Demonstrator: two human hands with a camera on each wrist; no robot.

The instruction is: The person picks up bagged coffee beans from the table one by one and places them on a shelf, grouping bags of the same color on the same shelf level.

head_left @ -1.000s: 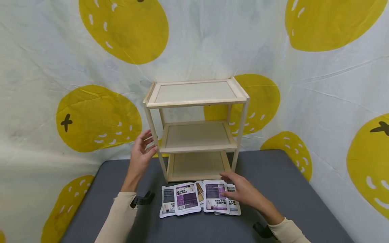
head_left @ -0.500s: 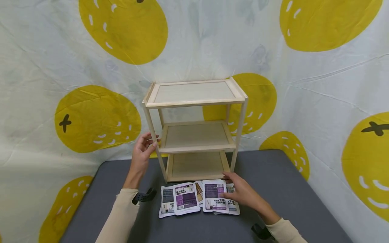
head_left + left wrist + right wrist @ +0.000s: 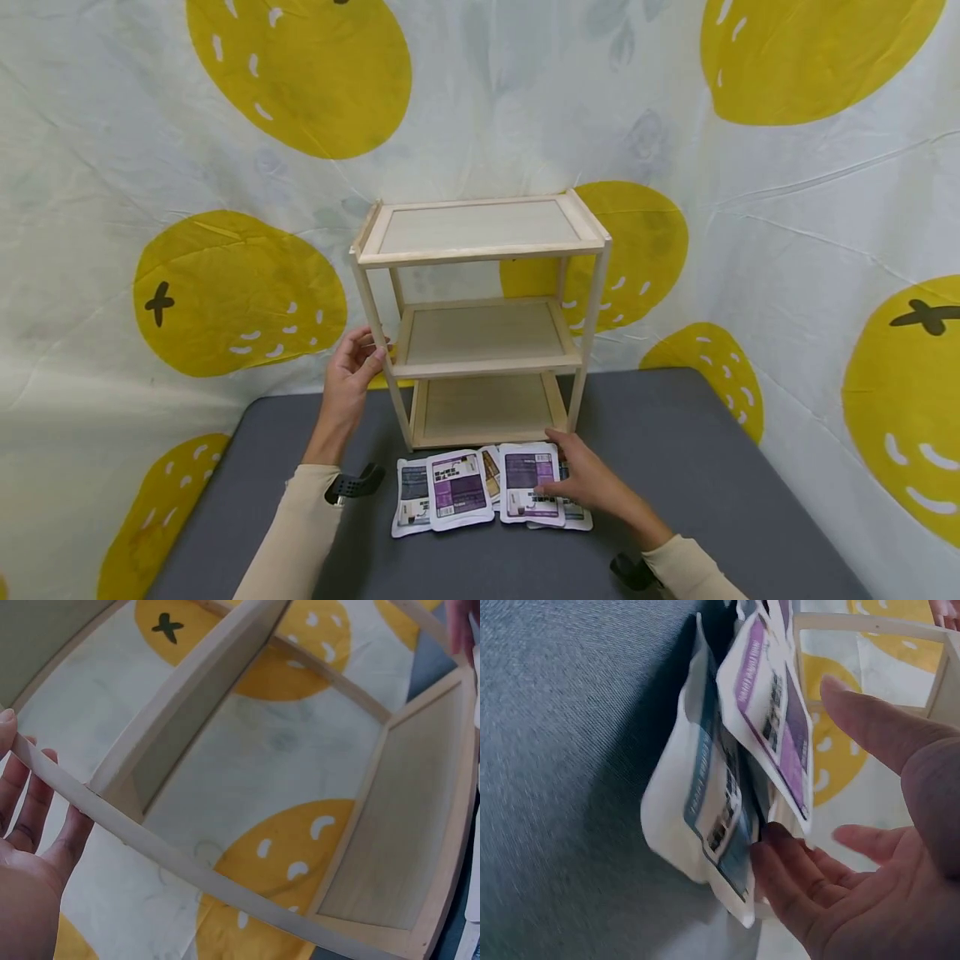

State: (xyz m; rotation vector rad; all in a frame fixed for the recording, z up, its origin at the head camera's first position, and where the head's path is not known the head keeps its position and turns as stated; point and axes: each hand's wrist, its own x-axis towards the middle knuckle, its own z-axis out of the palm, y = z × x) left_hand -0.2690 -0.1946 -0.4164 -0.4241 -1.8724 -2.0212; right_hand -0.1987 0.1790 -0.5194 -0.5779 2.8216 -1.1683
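1. Your right hand (image 3: 584, 482) lies on the rightmost sachets (image 3: 528, 495), thumb lifted, fingertips (image 3: 774, 841) slipping under an edge: picking up has begun.
2. Your left hand (image 3: 349, 372) grips the front-left post of the wooden shelf rack (image 3: 480, 321).
3. Next, I judge, you should pinch one sachet free of the overlapping row on the grey table (image 3: 697, 467).

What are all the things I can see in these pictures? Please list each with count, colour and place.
wooden rack: one, pale wood, three shelves, at the back of the table.
sachets: about five, white with purple or grey labels, overlapping in a row before the rack.
table: one, grey fabric top.
backdrop cloth: one, white with yellow fruit shapes, behind.
left hand: holds the rack's front left post.
right hand: fingers at the rightmost sachets, slipping under one in the right wrist view.
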